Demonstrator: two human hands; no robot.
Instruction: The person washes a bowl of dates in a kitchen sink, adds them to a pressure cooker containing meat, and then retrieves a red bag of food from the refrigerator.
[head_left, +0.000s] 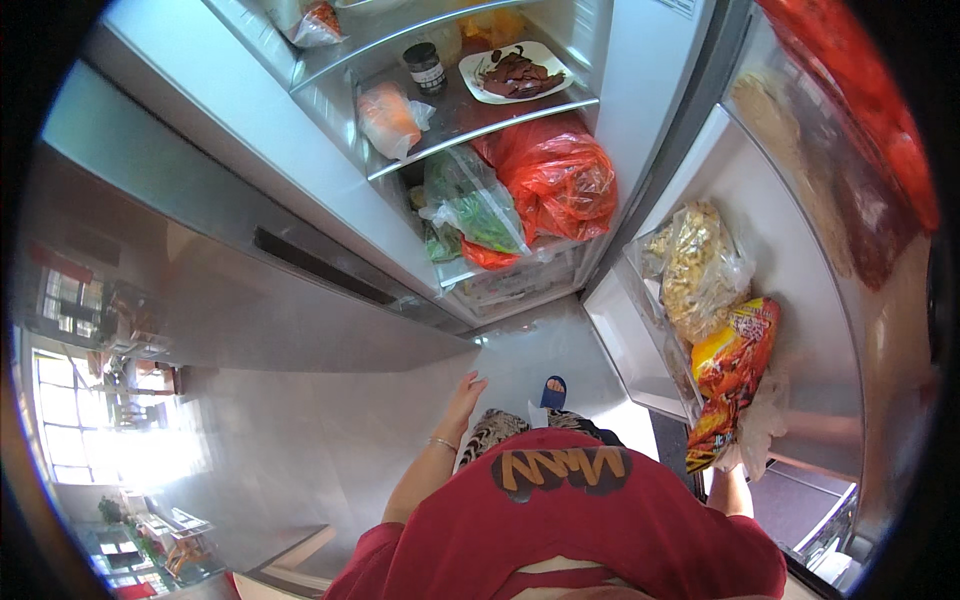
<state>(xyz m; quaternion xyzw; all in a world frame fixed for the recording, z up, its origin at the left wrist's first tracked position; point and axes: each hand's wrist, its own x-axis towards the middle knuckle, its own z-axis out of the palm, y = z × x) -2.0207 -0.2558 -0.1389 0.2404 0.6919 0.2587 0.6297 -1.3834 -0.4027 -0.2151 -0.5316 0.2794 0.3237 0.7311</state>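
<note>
My left hand (466, 395) hangs over the floor, fingers apart and holding nothing, with a bracelet at the wrist. At the lower end of a red and yellow food packet (731, 367) by the open fridge door is my right hand (727, 459). Its fingers are mostly hidden by the packet and a thin clear plastic bag (765, 427), so its grip cannot be made out. A clear bag of pale, lumpy food (694, 262) rests above the packet, at the door bin (660, 330).
Fridge shelves hold a white plate (480, 91) of dark pieces, a dark-lidded jar (425, 69), a wrapped orange item (390, 120), a red plastic bag (562, 180) and a bag of greens (480, 210). A closed fridge door (262, 300) stands left. Feet in blue slippers (553, 391) are below.
</note>
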